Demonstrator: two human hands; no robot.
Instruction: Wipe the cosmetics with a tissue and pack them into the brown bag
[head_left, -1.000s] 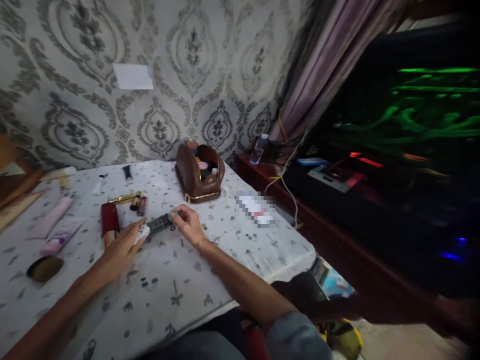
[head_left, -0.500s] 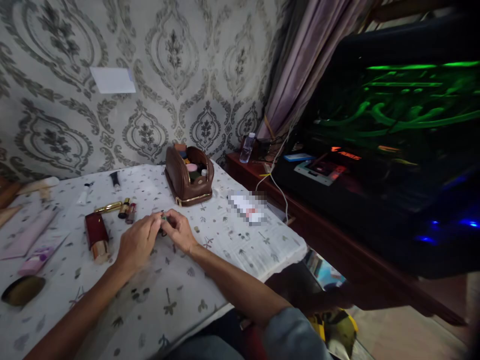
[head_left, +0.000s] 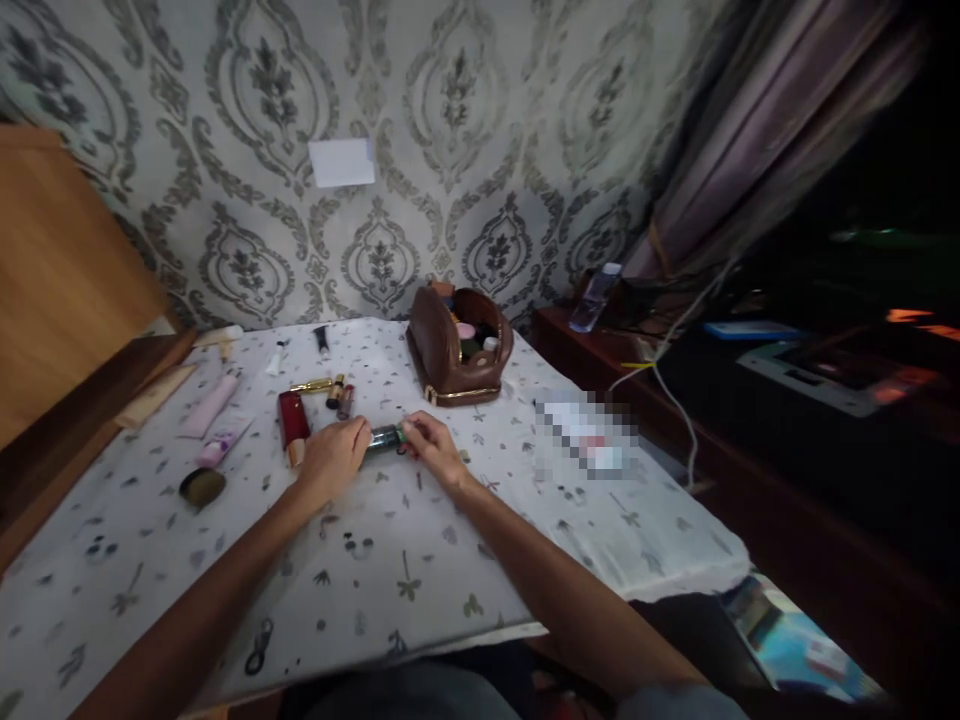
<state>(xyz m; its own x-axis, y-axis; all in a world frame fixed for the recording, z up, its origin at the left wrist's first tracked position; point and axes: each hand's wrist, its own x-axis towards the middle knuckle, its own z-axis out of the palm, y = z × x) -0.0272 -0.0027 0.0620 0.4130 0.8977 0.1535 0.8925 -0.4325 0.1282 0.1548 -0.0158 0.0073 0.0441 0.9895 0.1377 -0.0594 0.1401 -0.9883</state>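
Between my two hands, just above the patterned white cloth, is a small dark cylindrical item with a greenish right end. My left hand is closed round its left end. The fingers of my right hand pinch the right end. What the item is cannot be made out. Left of my left hand lies a dark red and gold bottle. Two small bottles and a gold tube lie behind it. An open brown bag full of small items stands behind my right hand.
Pink tubes, a round dark-topped item, a small white tube and a black tube lie at the left. A blurred-out white item is at the right. A clear bottle and cables occupy the dark side table.
The view has swung left, so the scene sits further right. My hands have moved apart slightly, and more of the dark item shows between them.
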